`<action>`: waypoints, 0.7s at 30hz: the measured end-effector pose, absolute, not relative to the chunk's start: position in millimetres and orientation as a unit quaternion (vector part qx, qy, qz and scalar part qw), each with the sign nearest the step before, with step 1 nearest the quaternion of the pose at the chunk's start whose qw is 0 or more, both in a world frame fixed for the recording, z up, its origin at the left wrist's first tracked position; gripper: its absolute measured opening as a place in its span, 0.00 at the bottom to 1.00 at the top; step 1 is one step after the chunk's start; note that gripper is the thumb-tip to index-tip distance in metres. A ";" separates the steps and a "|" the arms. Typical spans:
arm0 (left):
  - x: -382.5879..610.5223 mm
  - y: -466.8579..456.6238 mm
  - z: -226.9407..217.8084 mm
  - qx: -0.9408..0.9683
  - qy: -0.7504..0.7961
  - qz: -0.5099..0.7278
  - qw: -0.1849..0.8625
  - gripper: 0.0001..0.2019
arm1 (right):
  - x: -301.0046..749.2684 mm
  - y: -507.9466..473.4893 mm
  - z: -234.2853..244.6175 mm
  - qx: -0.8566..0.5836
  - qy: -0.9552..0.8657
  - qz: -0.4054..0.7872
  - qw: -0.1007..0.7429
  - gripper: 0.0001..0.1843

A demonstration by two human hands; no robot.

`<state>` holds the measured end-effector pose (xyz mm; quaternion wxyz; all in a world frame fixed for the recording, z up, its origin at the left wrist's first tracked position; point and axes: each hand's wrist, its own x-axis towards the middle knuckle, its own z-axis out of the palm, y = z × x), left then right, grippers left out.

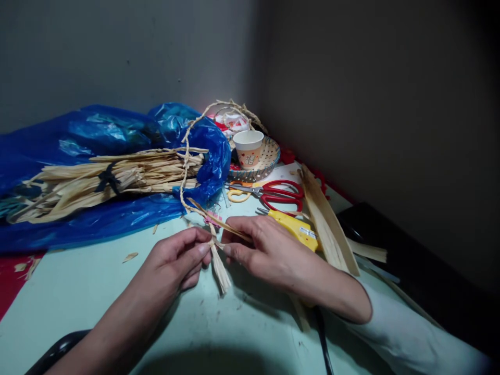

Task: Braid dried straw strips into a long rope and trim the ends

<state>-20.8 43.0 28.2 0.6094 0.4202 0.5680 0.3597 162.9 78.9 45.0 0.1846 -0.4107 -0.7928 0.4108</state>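
The left hand (pixel 182 258) has thumb and fingertips pinched together on the working end of a straw braid (pixel 183 172), and the right hand (pixel 265 250) faces it from three o'clock, its fingers likewise closed on the strands. Between the two hands, a tuft of loose ends (pixel 221 272) hangs toward six o'clock and fans out just above the pale green table (pixel 97 297). A thin strand runs across the right hand's knuckles toward ten o'clock.

At twelve o'clock from the pinch, just beyond the fingertips, a small pink clip (pixel 213 220) sits on the braid. From there the braid climbs toward eleven o'clock, then arcs over to one o'clock, toward the basket.

At two o'clock from the right hand lies a yellow tool (pixel 295 228), touching flat dried leaf strips (pixel 326 224) that stretch from five to twelve o'clock. Beyond the tool lie red scissors (pixel 279 194), with yellow scissors (pixel 238 194) just beside them at nine o'clock.

At ten o'clock from the hands, a straw bundle (pixel 128 177) bound with a black tie (pixel 107 178) rests on a blue plastic bag (pixel 117 216). Farthest off, at one o'clock, a paper cup (pixel 248 147) stands upright in a woven basket (pixel 271 156) in the corner.
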 end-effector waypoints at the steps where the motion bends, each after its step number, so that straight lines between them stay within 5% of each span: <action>1: -20.2 43.4 28.9 0.416 0.572 0.358 0.609 0.08 | 162.7 77.7 45.9 -0.415 -0.797 0.398 0.186 0.07; 8: -14.2 43.4 31.8 0.401 0.581 0.393 0.590 0.09 | 166.4 58.7 67.0 -0.411 -0.833 0.329 0.171 0.23; 14: -14.4 39.8 30.3 0.369 0.571 0.427 0.595 0.06 | 165.9 49.3 69.9 -0.339 -0.912 0.230 -0.018 0.11; 21: -16.8 38.9 30.2 0.370 0.522 0.445 0.627 0.09 | 168.3 58.6 63.2 -0.312 -0.934 0.169 -0.047 0.15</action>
